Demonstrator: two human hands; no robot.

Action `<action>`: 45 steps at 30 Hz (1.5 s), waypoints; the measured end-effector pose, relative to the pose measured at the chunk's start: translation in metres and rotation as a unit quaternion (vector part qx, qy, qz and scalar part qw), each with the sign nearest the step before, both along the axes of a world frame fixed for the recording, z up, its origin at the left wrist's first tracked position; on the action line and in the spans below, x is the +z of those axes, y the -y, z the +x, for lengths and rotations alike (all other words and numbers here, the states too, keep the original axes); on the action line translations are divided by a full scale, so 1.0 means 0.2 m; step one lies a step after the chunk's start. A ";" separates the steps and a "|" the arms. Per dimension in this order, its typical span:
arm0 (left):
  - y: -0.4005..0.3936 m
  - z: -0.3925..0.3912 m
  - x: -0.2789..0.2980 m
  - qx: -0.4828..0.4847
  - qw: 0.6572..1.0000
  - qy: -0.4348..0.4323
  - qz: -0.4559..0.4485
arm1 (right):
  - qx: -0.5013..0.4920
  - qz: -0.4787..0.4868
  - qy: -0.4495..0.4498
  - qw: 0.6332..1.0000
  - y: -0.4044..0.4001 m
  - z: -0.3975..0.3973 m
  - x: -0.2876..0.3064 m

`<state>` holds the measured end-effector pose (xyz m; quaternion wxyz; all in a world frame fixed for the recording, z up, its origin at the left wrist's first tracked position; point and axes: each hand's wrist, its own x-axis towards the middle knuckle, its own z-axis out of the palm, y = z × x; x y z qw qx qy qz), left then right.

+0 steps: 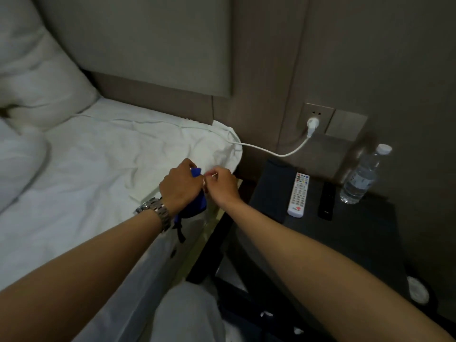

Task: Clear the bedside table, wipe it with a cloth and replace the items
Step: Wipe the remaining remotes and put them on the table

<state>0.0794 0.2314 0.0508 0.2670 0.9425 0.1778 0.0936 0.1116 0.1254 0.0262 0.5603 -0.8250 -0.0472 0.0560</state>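
My left hand [181,185], with a metal watch on the wrist, grips a blue pouch [197,206] over the bed's edge; a dark strap hangs below it. My right hand [223,185] is beside it and pinches a small white thing at the pouch's top; what it is I cannot tell. To the right stands the dark bedside table [357,238]. On it lie a white remote [298,195], a black remote [326,204] and a dark flat item [271,191]. A clear water bottle [362,176] stands at the table's far right.
A white cable [271,150] runs from a wall socket plug [313,124] across the gap onto the white bed sheet [98,169]. Pillows [32,77] lie at the far left. A padded headboard and wall panels stand behind. A small round white thing [417,290] shows at the lower right.
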 end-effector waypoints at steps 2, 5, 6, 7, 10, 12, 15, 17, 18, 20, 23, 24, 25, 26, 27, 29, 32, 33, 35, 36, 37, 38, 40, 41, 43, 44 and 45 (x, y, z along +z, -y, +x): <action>-0.11 -0.02 0.02 0.021 0.999 0.003 0.025 | 0.014 0.032 -0.024 0.999 -0.12 -0.02 0.02; -0.27 -0.06 0.04 0.051 0.996 -0.013 0.074 | 0.038 0.070 -0.076 0.994 -0.28 -0.02 0.02; -0.31 -0.07 0.04 0.053 0.994 -0.021 0.090 | 0.040 0.076 -0.089 0.992 -0.32 -0.01 0.01; -0.35 -0.08 0.03 0.051 0.993 -0.032 0.101 | 0.039 0.079 -0.101 0.991 -0.37 -0.02 0.00; -0.47 -0.10 -0.02 0.043 0.989 -0.098 0.099 | 0.043 0.049 -0.116 0.991 -0.48 -0.03 -0.03; -0.52 -0.11 -0.06 0.037 0.987 -0.131 0.086 | 0.032 0.035 -0.109 0.993 -0.51 -0.03 -0.04; -0.54 -0.11 -0.08 0.044 0.985 -0.132 0.104 | 0.012 0.061 -0.122 0.991 -0.53 -0.02 -0.05; -0.52 -0.11 -0.09 0.055 0.983 -0.113 0.134 | 0.005 0.063 -0.128 0.990 -0.54 -0.01 -0.06; -0.51 -0.11 -0.09 0.059 0.982 -0.101 0.147 | 0.000 0.071 -0.131 0.989 -0.54 0.00 -0.06; -0.48 -0.11 -0.09 0.064 0.984 -0.072 0.152 | -0.010 0.105 -0.149 0.983 -0.53 0.00 -0.06; -0.44 -0.09 -0.09 0.051 0.995 -0.037 0.081 | -0.018 0.157 -0.177 0.971 -0.47 0.00 -0.04; -0.41 -0.08 -0.08 0.034 0.999 -0.025 0.030 | -0.017 0.174 -0.179 0.968 -0.44 0.01 -0.03; -0.37 -0.07 -0.07 0.017 0.999 -0.009 -0.032 | -0.012 0.184 -0.185 0.965 -0.41 0.02 -0.02; -0.33 -0.06 -0.06 0.005 0.995 0.004 -0.096 | -0.009 0.192 -0.196 0.962 -0.37 0.03 -0.02; -0.28 -0.06 -0.04 -0.003 0.988 0.013 -0.151 | -0.007 0.194 -0.216 0.957 -0.33 0.03 -0.01; -0.19 -0.05 -0.03 -0.030 0.977 0.012 -0.212 | -0.013 0.219 -0.257 0.941 -0.24 0.04 -0.01; -0.06 -0.04 -0.03 -0.085 0.961 0.005 -0.263 | -0.025 0.291 -0.267 0.919 -0.07 0.05 -0.02; -0.03 -0.04 -0.03 -0.097 0.958 0.001 -0.269 | -0.026 0.304 -0.261 0.916 -0.01 0.04 -0.02; 0.06 -0.04 -0.02 -0.106 0.957 -0.012 -0.270 | -0.038 0.315 -0.240 0.917 0.11 0.04 -0.05; 0.11 -0.03 -0.01 -0.105 0.954 -0.024 -0.279 | -0.052 0.309 -0.228 0.922 0.18 0.04 -0.07; 0.17 -0.02 0.00 -0.104 0.950 -0.039 -0.293 | -0.068 0.294 -0.219 0.928 0.25 0.03 -0.08; 0.22 -0.02 0.00 -0.102 0.946 -0.059 -0.300 | -0.077 0.277 -0.212 0.934 0.32 0.02 -0.10; 0.34 0.00 0.02 -0.102 0.955 -0.071 -0.267 | -0.087 0.252 -0.206 0.941 0.44 0.00 -0.12; 0.39 0.01 0.02 -0.107 0.965 -0.062 -0.233 | -0.094 0.249 -0.205 0.942 0.49 -0.01 -0.13; 0.49 0.01 0.03 -0.113 0.978 -0.030 -0.173 | -0.123 0.256 -0.199 0.938 0.60 -0.03 -0.15; 0.53 0.02 0.03 -0.117 0.980 -0.018 -0.161 | -0.139 0.265 -0.199 0.933 0.65 -0.04 -0.15; 0.56 0.03 0.05 -0.115 0.980 -0.012 -0.165 | -0.156 0.276 -0.202 0.927 0.70 -0.06 -0.15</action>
